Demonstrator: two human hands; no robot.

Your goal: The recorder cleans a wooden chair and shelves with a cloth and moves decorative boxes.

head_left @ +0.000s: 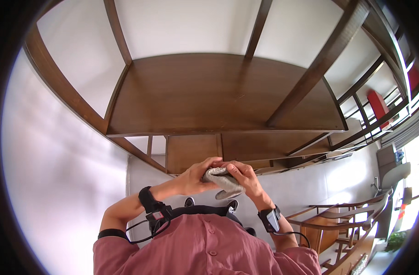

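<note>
A folded grey cloth hangs between my two hands in front of my body. My left hand is closed around its left side, fingers curled over the upper edge. On the other side, my right hand pinches the cloth with the thumb lying on top. The lower fold droops free beneath the hands. Just beyond them stands a dark brown wooden shelf unit, its wide upper board bare. The hands are near the front edge of a lower board.
Slanting wooden posts rise from the shelf. A wooden armchair stands at the lower right, with a green plant farther right. A red object sits on shelving at the right. A white wall is close on the left.
</note>
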